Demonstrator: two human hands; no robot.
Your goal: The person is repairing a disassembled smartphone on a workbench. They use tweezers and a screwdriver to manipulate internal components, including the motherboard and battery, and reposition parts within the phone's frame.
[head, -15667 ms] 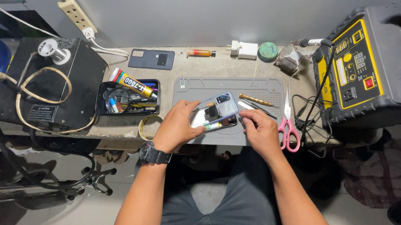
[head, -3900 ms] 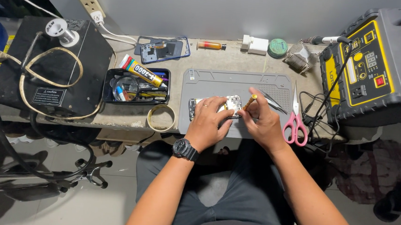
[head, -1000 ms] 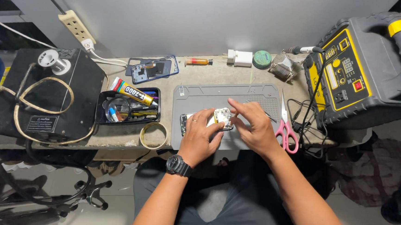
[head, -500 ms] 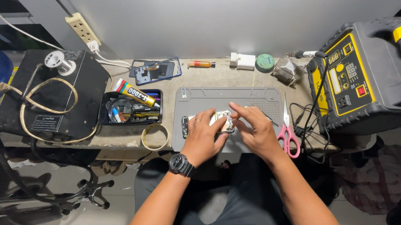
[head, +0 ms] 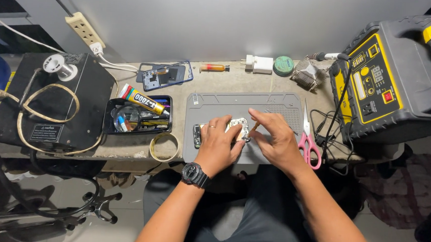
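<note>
The left hand [head: 217, 145] lies curled over an opened phone [head: 219, 129] and presses it onto the grey mat [head: 211, 103]. The right hand [head: 274, 139] pinches a thin screwdriver [head: 253, 128], its tip touching the phone. Just right of this hand lie pink scissors [head: 310, 144].

You have two hands on one opened phone [head: 222, 130], one grey mat [head: 241, 105], one pair of pink scissors [head: 308, 141], one black tray [head: 137, 115], one tape roll [head: 164, 147].

Bright, even overhead light; soft shadows fall under the worktop's [head: 218, 84] front edge. Wide-angle bending at the edges, detail sharp mid-frame.
</note>
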